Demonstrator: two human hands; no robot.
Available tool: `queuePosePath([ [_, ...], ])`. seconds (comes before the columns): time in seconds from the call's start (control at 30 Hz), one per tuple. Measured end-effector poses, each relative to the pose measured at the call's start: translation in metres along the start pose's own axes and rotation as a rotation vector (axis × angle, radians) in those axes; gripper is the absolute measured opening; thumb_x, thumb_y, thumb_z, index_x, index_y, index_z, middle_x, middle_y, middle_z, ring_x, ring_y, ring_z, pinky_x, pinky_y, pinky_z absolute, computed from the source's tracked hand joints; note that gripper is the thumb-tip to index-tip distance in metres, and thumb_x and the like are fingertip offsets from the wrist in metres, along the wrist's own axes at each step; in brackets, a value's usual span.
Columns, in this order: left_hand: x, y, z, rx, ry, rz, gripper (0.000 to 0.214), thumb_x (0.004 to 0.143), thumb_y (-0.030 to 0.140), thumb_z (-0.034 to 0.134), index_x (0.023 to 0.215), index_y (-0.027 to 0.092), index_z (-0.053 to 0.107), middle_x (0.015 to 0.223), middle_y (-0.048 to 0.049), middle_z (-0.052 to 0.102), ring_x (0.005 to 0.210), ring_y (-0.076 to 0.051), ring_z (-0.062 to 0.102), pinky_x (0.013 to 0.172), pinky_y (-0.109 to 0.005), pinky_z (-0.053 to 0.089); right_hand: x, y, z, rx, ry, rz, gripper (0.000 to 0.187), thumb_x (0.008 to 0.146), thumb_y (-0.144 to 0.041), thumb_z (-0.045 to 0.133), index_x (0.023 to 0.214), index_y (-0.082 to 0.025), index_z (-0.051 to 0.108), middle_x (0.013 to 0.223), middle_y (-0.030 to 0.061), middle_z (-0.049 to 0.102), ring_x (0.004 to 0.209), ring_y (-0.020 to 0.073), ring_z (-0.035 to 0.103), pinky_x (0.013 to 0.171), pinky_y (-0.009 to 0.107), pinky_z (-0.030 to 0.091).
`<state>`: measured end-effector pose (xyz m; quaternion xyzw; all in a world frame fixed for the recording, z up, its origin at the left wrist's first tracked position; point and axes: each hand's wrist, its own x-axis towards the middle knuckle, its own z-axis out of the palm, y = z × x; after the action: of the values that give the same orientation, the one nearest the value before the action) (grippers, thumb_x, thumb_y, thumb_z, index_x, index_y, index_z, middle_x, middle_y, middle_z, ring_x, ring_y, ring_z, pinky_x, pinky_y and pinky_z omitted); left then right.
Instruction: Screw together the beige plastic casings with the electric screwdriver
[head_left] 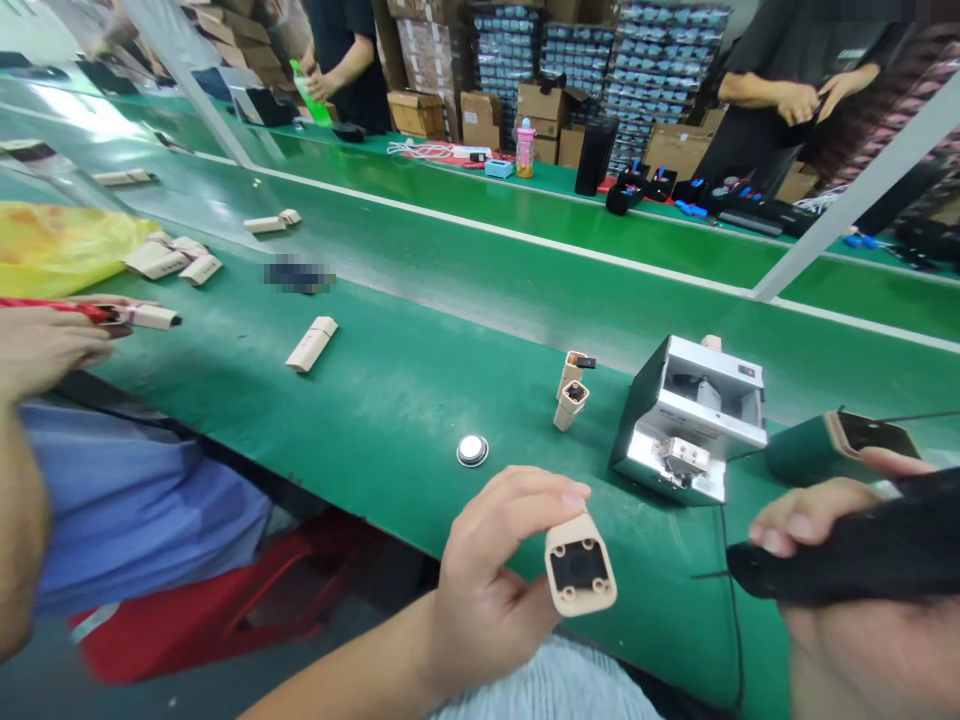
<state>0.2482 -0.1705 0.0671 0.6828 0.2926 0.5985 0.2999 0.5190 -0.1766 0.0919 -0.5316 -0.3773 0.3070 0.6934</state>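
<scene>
A steel screw feeder (688,420) stands on the green conveyor belt (390,470), with 2 beige plastic housings (571,405) leaning together just beside it and a round metal disc (472,451) lying nearer the belt's edge. A third beige housing (311,344) lies further left, well apart from a yellow plastic bag (60,248). Beyond the belt, cardboard cartons (544,110) and stacked packaged goods (660,90) rise behind a pink bottle (526,150).

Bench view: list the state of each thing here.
Left hand: gripping the beige housing.
Beige housing: held, four-holed end facing the camera.
Right hand: closed around the black tool.
Black tool: held.
Screw feeder: standing on the belt, untouched.
Metal disc: lying flat.
Loose housing: lying on its side.
</scene>
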Motion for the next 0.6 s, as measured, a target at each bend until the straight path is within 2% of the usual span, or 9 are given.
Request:
queuePosePath([
  [0.07,0.0,0.001,0.0,0.019,0.006,-0.006,0.049,0.091,0.018,0.087,0.135,0.028,0.068,0.12,-0.011,0.08,0.108,-0.028,0.077,0.09,-0.044,0.068,0.004,0.002,0.006,-0.077,-0.006,-0.033,0.085,0.091,-0.099,0.024,0.123,-0.034,0.068,0.064,0.003,0.058,0.056,0.0292,0.055,0.049,0.045,0.051],
  [0.2,0.0,0.002,0.0,0.018,0.021,-0.032,0.048,0.092,0.02,0.086,0.135,0.028,0.068,0.116,-0.0106,0.08,0.107,-0.029,0.078,0.088,-0.044,0.068,0.008,0.012,0.009,-0.074,-0.086,-0.099,0.088,0.088,-0.102,0.029,0.125,-0.032,0.066,0.064,0.0027,0.061,0.053,0.0277,0.057,0.047,0.043,0.051],
  [0.37,0.002,-0.002,-0.001,0.022,0.008,-0.013,0.047,0.092,0.019,0.086,0.135,0.026,0.068,0.119,-0.0109,0.08,0.107,-0.028,0.077,0.089,-0.043,0.067,0.012,0.016,0.008,-0.038,-0.089,-0.098,0.084,0.087,-0.1,0.04,0.123,-0.03,0.066,0.068,0.0015,0.062,0.054,0.0255,0.058,0.048,0.04,0.052],
  [0.6,0.006,-0.007,-0.001,0.057,-0.003,0.014,0.045,0.092,0.015,0.084,0.133,0.024,0.069,0.119,-0.0107,0.08,0.108,-0.027,0.076,0.089,-0.042,0.066,0.017,0.025,0.001,-0.034,-0.15,-0.09,0.081,0.092,-0.095,0.042,0.128,-0.026,0.061,0.072,0.0017,0.062,0.058,0.0244,0.06,0.051,0.038,0.053],
])
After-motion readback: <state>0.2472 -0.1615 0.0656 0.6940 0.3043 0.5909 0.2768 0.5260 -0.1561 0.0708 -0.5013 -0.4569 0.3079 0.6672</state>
